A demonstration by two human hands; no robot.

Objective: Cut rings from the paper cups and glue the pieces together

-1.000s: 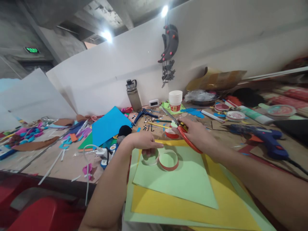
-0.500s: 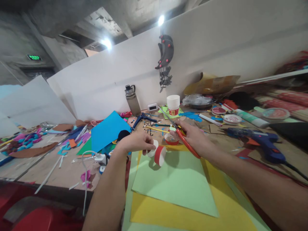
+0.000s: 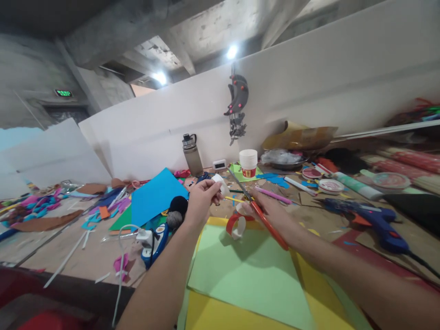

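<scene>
My left hand (image 3: 202, 200) is raised above the table and pinches a small white paper ring (image 3: 220, 182) between its fingers. My right hand (image 3: 266, 211) grips red-handled scissors (image 3: 261, 215), blades pointing away toward the wall. A red and white paper ring (image 3: 236, 223) hangs under the right hand, above the light green sheet (image 3: 254, 270). That sheet lies on a yellow sheet (image 3: 220, 316) in front of me.
A blue glue gun (image 3: 374, 219) lies at the right. A stack of paper cups (image 3: 248, 162), a grey bottle (image 3: 192, 154) and a blue sheet (image 3: 153, 192) stand farther back. Coloured scraps (image 3: 103, 208) litter the left side. A white cable (image 3: 120, 256) hangs over the table edge.
My left hand has lifted from the green sheet up and away, taking the white ring with it. The red and white ring has risen off the sheet near the scissors.
</scene>
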